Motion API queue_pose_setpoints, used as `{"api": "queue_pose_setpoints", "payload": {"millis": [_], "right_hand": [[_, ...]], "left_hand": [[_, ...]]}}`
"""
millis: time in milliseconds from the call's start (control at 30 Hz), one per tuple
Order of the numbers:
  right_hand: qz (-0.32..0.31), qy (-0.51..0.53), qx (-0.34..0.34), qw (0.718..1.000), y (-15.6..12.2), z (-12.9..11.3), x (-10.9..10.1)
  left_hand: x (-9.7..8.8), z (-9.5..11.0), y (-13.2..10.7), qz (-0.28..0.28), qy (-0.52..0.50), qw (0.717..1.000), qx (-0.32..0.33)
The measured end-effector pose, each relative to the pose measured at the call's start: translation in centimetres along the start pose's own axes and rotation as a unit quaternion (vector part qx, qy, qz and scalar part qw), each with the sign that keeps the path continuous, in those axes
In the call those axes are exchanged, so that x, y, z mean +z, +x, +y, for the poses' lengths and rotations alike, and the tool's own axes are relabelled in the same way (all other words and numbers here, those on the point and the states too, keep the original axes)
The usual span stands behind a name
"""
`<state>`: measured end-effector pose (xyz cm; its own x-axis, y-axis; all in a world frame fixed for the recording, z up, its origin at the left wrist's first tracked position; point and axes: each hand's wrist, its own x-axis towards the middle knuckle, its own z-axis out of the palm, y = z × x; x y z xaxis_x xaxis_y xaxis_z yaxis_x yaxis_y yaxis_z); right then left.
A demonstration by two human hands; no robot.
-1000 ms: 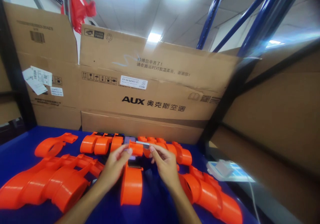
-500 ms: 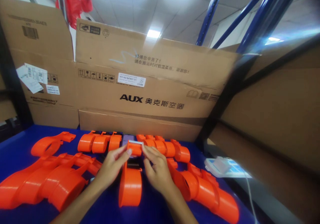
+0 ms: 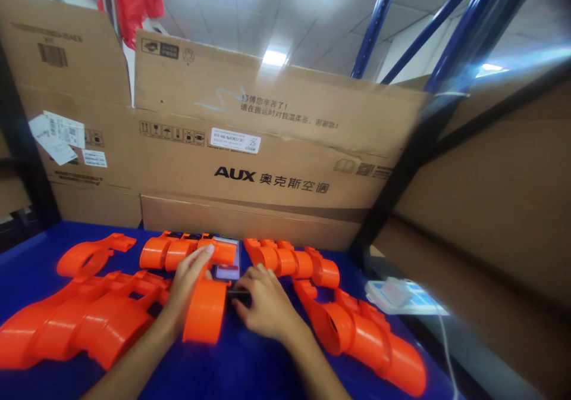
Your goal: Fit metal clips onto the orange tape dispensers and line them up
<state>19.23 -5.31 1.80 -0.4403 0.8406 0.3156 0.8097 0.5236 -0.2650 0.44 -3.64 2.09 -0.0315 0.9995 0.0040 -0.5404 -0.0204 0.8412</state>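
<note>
My left hand (image 3: 188, 284) is closed around the upper part of an orange tape dispenser (image 3: 205, 313), whose wide round body hangs below. At the dispenser's right side, my right hand (image 3: 264, 300) is closed on a short dark rod-like part (image 3: 239, 294). That part reaches from the dispenser's edge to my fingertips; whether it is fixed to the dispenser I cannot tell. Behind the held piece lies a phone (image 3: 228, 263), partly covered by it.
Similar orange dispensers stand in rows on the blue tabletop (image 3: 263, 367): front left (image 3: 80, 322), back left (image 3: 155, 252), back right (image 3: 285, 262) and front right (image 3: 370, 343). Behind stands a cardboard panel (image 3: 285, 209). A white box (image 3: 401, 297) with a cable is at the right.
The dispenser has moved left and slightly up in my left hand. My right hand has left its top end and come down to the dark part at its side. More of the phone shows.
</note>
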Motion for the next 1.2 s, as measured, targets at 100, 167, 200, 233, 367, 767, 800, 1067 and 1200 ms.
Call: {"api": "queue_pose_setpoints", "payload": {"millis": [100,167,200,233,367,767,800,1067,1200], "right_hand": [[-0.036,-0.009,-0.003,0.999,0.4,-0.1,0.5],[-0.048,-0.009,0.003,0.999,0.6,0.0,0.7],[-0.051,-0.009,0.005,0.999,0.7,0.1,0.7],[-0.053,-0.008,0.006,0.999,0.7,0.2,0.7],[-0.059,-0.002,0.002,0.998,0.7,0.4,0.8],[-0.061,0.046,0.028,0.997,0.9,0.2,1.3],[-0.062,0.05,0.028,0.996,1.0,0.2,1.3],[-0.052,0.072,0.027,0.996,1.0,0.5,1.2],[-0.052,0.062,0.019,0.997,0.8,0.7,1.1]], "left_hand": [[-0.1,-0.5,0.3,-0.007,0.026,1.0,-0.005],[-0.5,-0.9,0.8,-0.007,0.043,0.999,-0.003],[-0.7,-1.1,1.0,-0.007,0.049,0.999,0.0],[-0.8,-1.3,1.2,-0.009,0.056,0.998,0.002],[-1.1,-1.7,1.7,-0.015,0.085,0.996,0.011],[-0.2,-2.0,0.3,-0.063,0.137,0.987,0.05],[-0.2,-2.1,0.3,-0.067,0.138,0.987,0.05],[-0.3,-2.5,0.1,-0.081,0.155,0.982,0.067],[-0.3,-2.6,0.0,-0.081,0.155,0.982,0.067]]}}
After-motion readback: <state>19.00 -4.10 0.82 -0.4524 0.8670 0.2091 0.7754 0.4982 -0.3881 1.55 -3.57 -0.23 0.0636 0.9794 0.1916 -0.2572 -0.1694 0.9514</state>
